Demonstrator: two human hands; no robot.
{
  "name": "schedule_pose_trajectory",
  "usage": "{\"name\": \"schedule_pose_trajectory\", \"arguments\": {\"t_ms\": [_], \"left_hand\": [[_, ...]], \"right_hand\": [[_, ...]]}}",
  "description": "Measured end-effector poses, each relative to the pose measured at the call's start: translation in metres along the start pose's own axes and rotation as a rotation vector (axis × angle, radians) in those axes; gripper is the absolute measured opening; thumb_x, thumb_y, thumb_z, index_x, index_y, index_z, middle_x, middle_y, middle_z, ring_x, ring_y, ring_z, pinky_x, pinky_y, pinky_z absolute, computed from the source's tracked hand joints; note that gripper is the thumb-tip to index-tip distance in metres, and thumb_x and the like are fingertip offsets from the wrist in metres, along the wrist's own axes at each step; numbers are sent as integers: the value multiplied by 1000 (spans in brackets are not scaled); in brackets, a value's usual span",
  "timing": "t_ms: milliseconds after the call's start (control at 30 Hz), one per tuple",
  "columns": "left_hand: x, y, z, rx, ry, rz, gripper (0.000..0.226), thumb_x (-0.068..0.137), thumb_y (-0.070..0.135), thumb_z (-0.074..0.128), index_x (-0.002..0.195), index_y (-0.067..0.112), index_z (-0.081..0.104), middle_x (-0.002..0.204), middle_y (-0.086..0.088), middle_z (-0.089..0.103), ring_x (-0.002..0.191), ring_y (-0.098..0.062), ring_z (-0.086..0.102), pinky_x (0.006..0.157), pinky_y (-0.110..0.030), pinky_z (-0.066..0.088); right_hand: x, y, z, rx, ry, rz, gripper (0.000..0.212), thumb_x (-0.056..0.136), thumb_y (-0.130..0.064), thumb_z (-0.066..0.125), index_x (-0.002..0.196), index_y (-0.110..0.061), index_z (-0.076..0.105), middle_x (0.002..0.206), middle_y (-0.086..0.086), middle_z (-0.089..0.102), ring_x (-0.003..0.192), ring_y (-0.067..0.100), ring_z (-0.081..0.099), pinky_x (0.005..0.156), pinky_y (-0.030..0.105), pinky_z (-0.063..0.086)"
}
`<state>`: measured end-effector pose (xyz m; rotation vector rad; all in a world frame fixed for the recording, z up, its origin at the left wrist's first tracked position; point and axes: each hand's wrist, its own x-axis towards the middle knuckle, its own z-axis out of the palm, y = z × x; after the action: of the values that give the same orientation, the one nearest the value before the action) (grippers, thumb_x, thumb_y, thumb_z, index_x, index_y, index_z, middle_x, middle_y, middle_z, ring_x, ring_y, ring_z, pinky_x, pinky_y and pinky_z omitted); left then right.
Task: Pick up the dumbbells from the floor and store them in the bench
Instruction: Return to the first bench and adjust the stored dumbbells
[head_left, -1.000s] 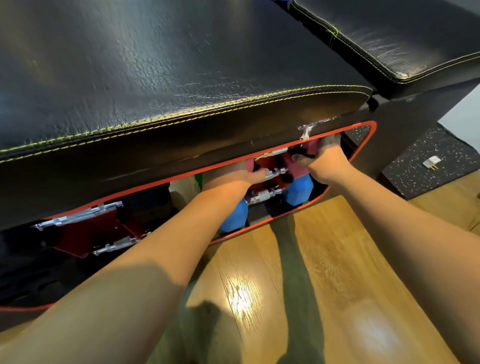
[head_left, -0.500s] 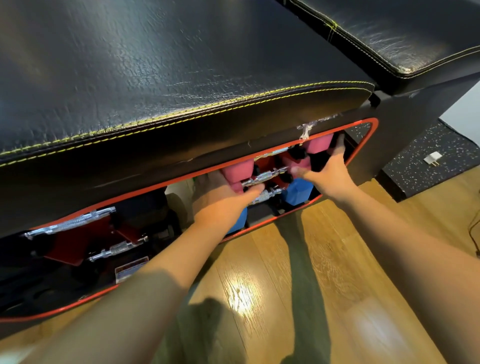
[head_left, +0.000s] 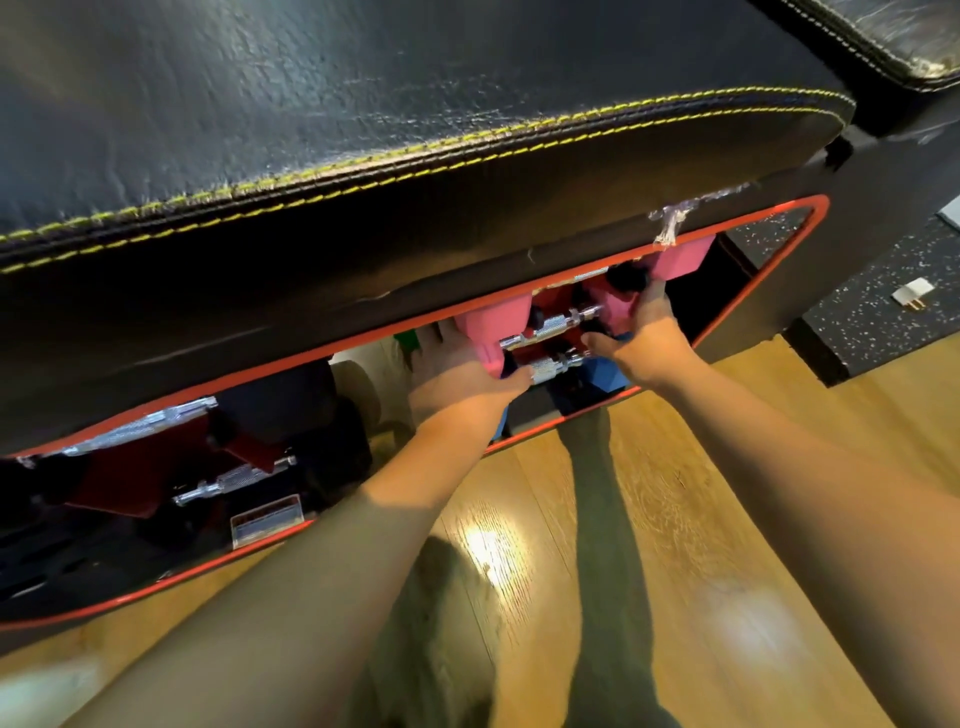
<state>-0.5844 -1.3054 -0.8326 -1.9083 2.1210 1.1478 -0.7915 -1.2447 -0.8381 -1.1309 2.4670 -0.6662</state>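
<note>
Both my arms reach into the red-rimmed side opening (head_left: 810, 218) of the black padded bench (head_left: 363, 130). My left hand (head_left: 457, 379) cups the left pink head (head_left: 493, 325) of a pink dumbbell with a chrome handle (head_left: 558, 325). My right hand (head_left: 641, 338) grips that dumbbell's right pink head (head_left: 618, 306). A second pink dumbbell head (head_left: 678, 257) sits higher, at the opening's top edge. Below, a blue dumbbell (head_left: 605, 374) with a chrome handle (head_left: 553, 369) lies inside, mostly hidden by my hands.
In the left part of the opening lie dark red dumbbells (head_left: 130, 483) with chrome handles, black weights and a small label card (head_left: 267, 519). A wooden floor (head_left: 727, 519) lies below. A speckled black mat (head_left: 872, 312) with a white plug (head_left: 910, 293) is at the right.
My hands have lifted the pink dumbbell higher inside the opening, and the view has come closer to the bench. The right hand now holds its right head.
</note>
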Motion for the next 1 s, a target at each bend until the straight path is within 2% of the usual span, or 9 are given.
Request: {"name": "schedule_pose_trajectory", "arguments": {"t_ms": [167, 300, 367, 500, 567, 667, 767, 867, 1000], "left_hand": [[-9, 4, 0, 79, 139, 92, 53, 84, 67, 52, 85, 15, 54, 68, 1, 40, 79, -21, 54, 77, -29, 47], [-3, -2, 0, 77, 278, 165, 65, 69, 74, 57, 101, 18, 56, 94, -2, 56, 90, -22, 58, 75, -38, 56], [-1, -4, 2, 83, 345, 196, 77, 61, 77, 58, 112, 20, 55, 104, -1, 56, 95, -23, 59, 73, -41, 57], [-3, -5, -1, 91, 344, 201, 77, 61, 78, 57, 110, 19, 54, 101, -1, 56, 93, -23, 59, 72, -39, 57], [-6, -3, -3, 110, 252, 195, 66, 72, 73, 59, 104, 16, 52, 94, -1, 53, 90, -20, 55, 73, -33, 52], [-12, -11, -5, -109, -83, 81, 74, 75, 75, 59, 112, 11, 58, 98, -2, 57, 99, -27, 60, 80, -35, 47], [-13, -40, 6, -124, -54, 121, 77, 72, 78, 59, 116, 14, 56, 109, -11, 63, 98, -32, 62, 80, -37, 47], [-2, -57, 22, 1, 120, 143, 114, 43, 99, 44, 122, 18, 50, 121, -7, 60, 98, -22, 64, 82, -37, 55], [24, -60, 39, 8, 52, 145, 112, 47, 94, 37, 124, 14, 52, 128, -16, 55, 92, -26, 64, 79, -40, 57]], "right_hand": [[4, 3, 1, 1, 17, -18, 86, 71, -45, 80, 132, -7, 33, 127, 25, 45, 115, 45, 49, 94, 54, 48], [14, 17, 7, 17, -25, 70, 107, 48, -80, 64, 124, -8, 44, 117, 21, 55, 105, 41, 56, 85, 50, 55], [25, 32, 14, 49, -42, 106, 115, 38, -86, 61, 122, -8, 47, 112, 20, 59, 101, 39, 60, 81, 47, 57], [11, 11, 5, -16, -97, 134, 100, 54, -77, 69, 110, 4, 54, 105, 26, 60, 100, 45, 58, 76, 48, 56], [3, 3, -2, 60, -54, 125, 115, 43, -83, 70, 119, 2, 48, 105, 16, 56, 102, 43, 59, 78, 45, 57], [-9, 6, -4, 259, -63, 94, 113, 62, -47, 89, 145, -4, 25, 126, 22, 56, 117, 38, 56, 94, 46, 52], [-14, 25, 3, 311, -88, 147, 134, 64, -40, 90, 155, -23, -6, 152, 13, 37, 137, 30, 39, 111, 47, 39], [-11, 31, 18, 77, -104, 160, 123, 57, -52, 89, 151, -12, 20, 143, 17, 42, 131, 35, 43, 106, 49, 43], [-6, 27, 35, -159, -63, 171, 99, 75, -32, 83, 151, -10, 23, 155, 21, 23, 138, 39, 33, 111, 41, 33]]}}
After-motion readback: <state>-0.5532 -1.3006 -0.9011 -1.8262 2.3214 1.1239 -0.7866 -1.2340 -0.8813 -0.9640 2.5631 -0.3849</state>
